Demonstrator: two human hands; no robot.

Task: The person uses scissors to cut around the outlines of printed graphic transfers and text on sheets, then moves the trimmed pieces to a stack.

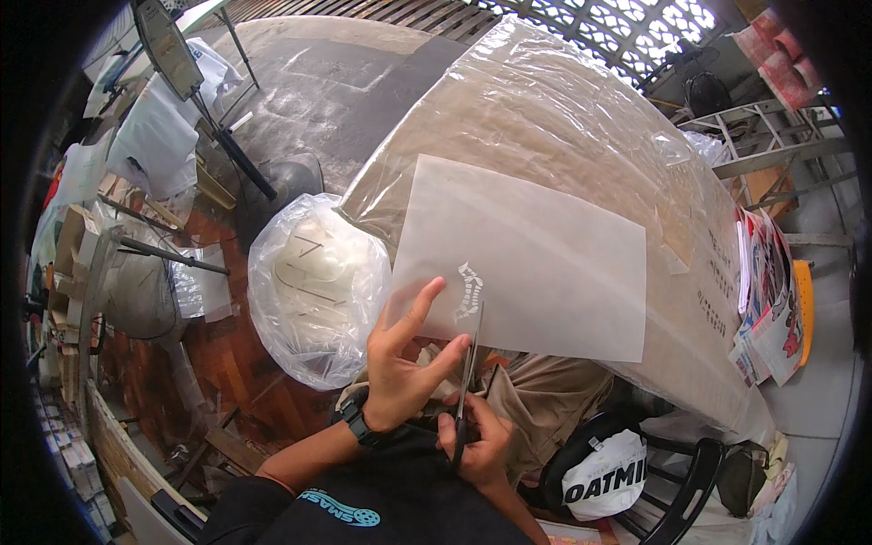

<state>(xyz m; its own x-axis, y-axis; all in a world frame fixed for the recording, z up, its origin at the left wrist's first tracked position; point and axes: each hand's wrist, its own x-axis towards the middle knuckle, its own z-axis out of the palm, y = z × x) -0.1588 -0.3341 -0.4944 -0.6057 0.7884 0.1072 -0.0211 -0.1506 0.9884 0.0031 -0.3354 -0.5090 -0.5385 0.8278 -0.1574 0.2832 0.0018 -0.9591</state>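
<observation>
A large translucent white sheet [536, 263] lies over a plastic-wrapped box, its near edge hanging over my lap. Near its lower left is a small white lacy, banded pattern [470, 292]. My left hand [404, 363] is at the lower-left corner, its index finger stretched over the sheet and its thumb apart from it at the near edge. The other fingers are largely hidden. My right hand [480, 438] is closed around the black handles of metal scissors [470, 354]. Their blades point away from me and reach the sheet's near edge beside the pattern.
The long plastic-wrapped box [563, 118] extends away and to the right. A clear plastic bag with white contents [318, 282] is left of the sheet. Papers [767, 300] lie at the right, a black chair [681, 495] at the lower right. A metal stand [218, 136] rises at far left.
</observation>
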